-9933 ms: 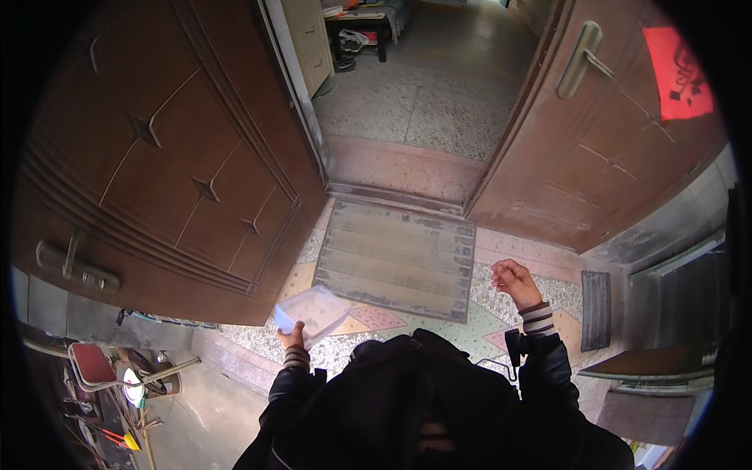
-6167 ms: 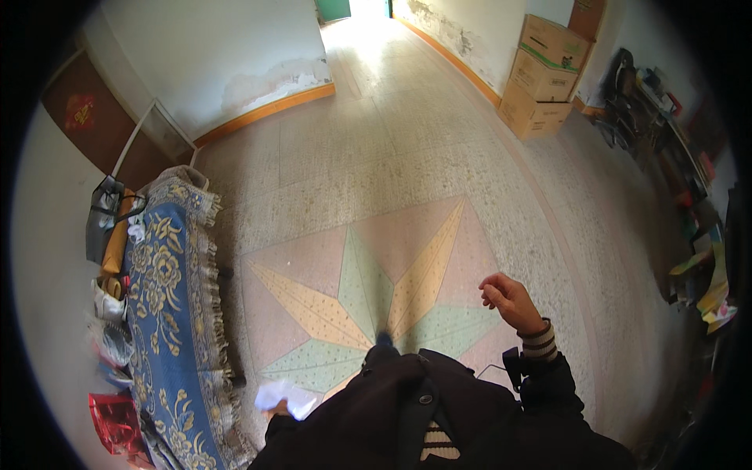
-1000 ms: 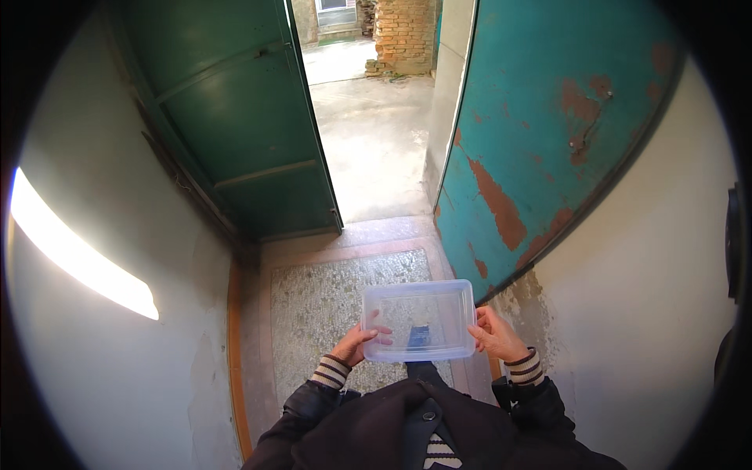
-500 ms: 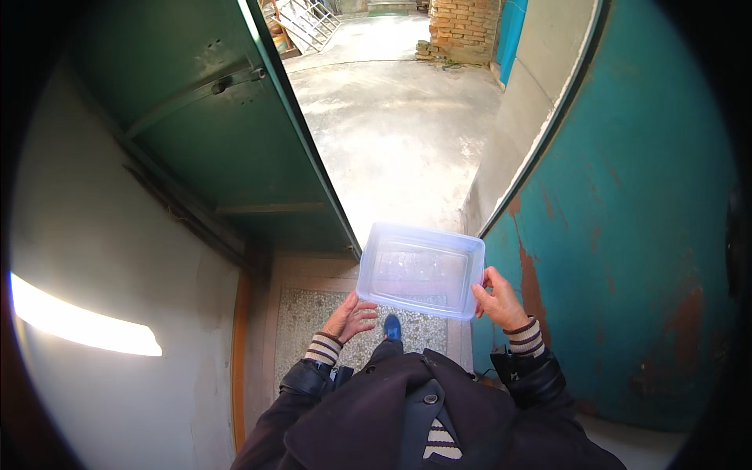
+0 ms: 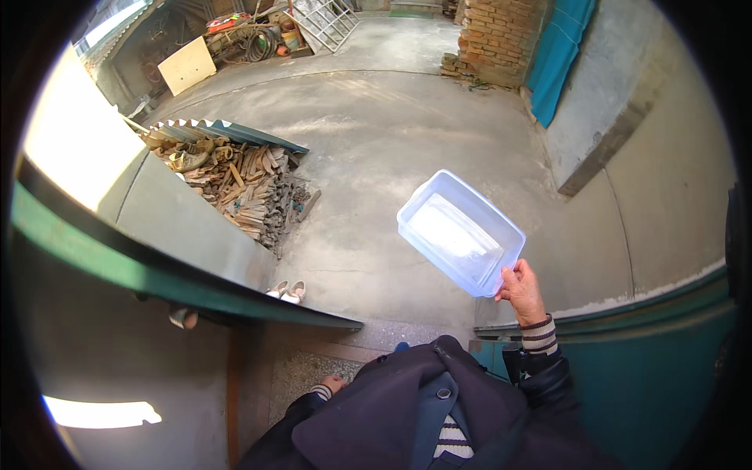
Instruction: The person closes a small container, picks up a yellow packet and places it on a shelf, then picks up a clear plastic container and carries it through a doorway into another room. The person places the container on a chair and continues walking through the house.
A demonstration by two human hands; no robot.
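Observation:
A clear, bluish plastic container (image 5: 457,227), rectangular and with no lid on, is held out ahead of me over the yard floor. My right hand (image 5: 522,293) grips its near right corner, thumb on the inner side of the rim. Nothing shows inside the container apart from bright reflections. Low by the front of my dark coat is my left hand (image 5: 334,383), apart from the container. The coat partly covers it, so its fingers are not clear.
Green door leaves stand left (image 5: 188,266) and right (image 5: 611,376) of the doorway. Beyond on the left are a firewood stack (image 5: 247,188) under corrugated sheet and a pair of shoes (image 5: 293,292). A brick pillar (image 5: 497,39) and blue curtain (image 5: 562,59) are far right.
My left hand has dropped from beside the container to my side. My right hand has carried the container outward and tilted it. The view has moved into the doorway, revealing more yard.

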